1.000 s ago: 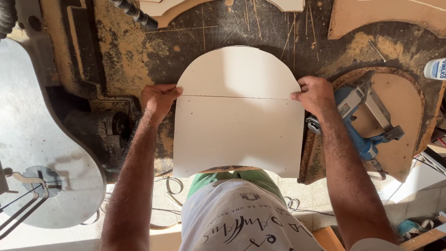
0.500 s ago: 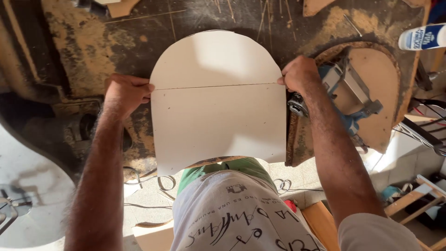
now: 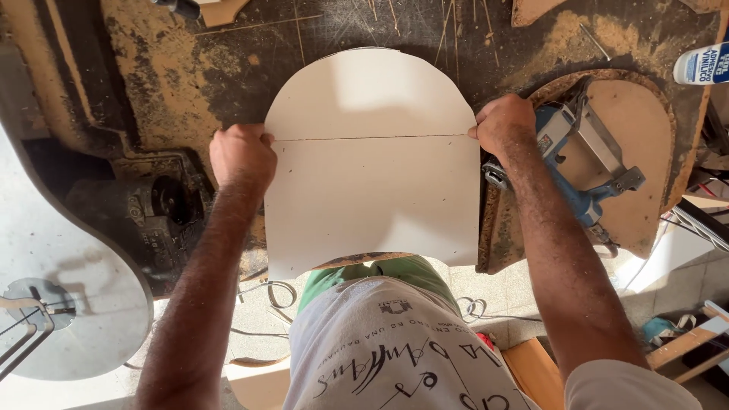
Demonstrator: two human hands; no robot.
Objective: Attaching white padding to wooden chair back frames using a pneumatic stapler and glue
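A pale arch-topped board [image 3: 372, 163] lies flat on a dusty dark workbench [image 3: 190, 68], with a straight line running across it at mid height. My left hand [image 3: 241, 156] grips its left edge at that line. My right hand [image 3: 504, 125] grips the right edge at the same height. Whether the arch and the rectangle are two pieces or one marked panel I cannot tell.
A blue power tool [image 3: 581, 159] rests on a brown arch-shaped board [image 3: 645, 144] just right of my right hand. A white bottle [image 3: 701, 64] lies at the far right. A black machine part [image 3: 163, 201] sits left, beside a grey curved panel [image 3: 61, 250]. Cables lie on the floor below.
The view has shifted slightly; the board and both hands keep the same grip and the same place on the bench.
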